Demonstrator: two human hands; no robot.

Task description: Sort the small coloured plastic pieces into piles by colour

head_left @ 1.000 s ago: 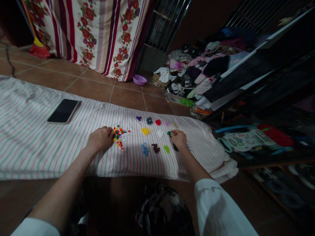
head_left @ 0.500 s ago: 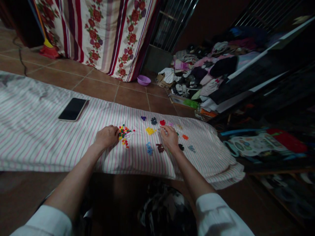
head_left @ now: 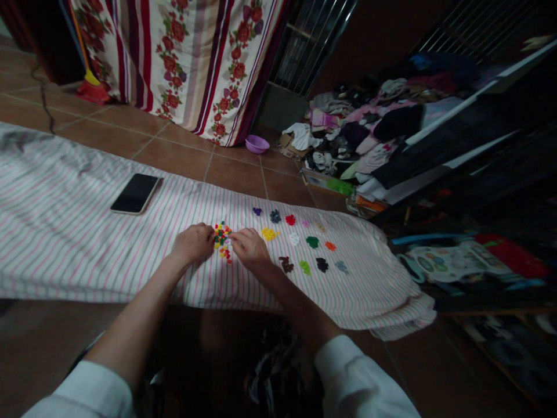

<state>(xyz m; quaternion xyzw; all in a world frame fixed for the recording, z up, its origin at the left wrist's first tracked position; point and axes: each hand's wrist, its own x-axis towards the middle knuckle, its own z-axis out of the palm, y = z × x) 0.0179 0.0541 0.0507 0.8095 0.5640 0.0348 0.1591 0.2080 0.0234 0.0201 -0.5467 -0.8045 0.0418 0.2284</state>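
Observation:
On the striped cloth lies a mixed pile of tiny coloured pieces (head_left: 222,233), red, yellow, green, orange and white. My left hand (head_left: 194,241) rests at the pile's left edge, fingers curled together; whatever they pinch is hidden. From the right, my right hand (head_left: 249,246) reaches to the pile with thumb and fingertips closed, too small a spot to name what is in them. Right of it are single-colour heaps: yellow pieces (head_left: 269,234), white pieces (head_left: 295,238), green pieces (head_left: 312,242), red pieces (head_left: 290,220), brown pieces (head_left: 286,265) and black pieces (head_left: 322,265).
A phone (head_left: 136,193) lies on the striped cloth (head_left: 87,244) to the left. Beyond the cloth's far edge, a purple basin (head_left: 256,144) stands on the tiled floor by a flowered curtain (head_left: 195,69). Heaped clothes (head_left: 348,128) and a shelf are at the right.
My right hand has moved left from the sorted heaps to the mixed pile, uncovering the white and green heaps. Its arm now hides the light blue heap. My left hand stays by the pile.

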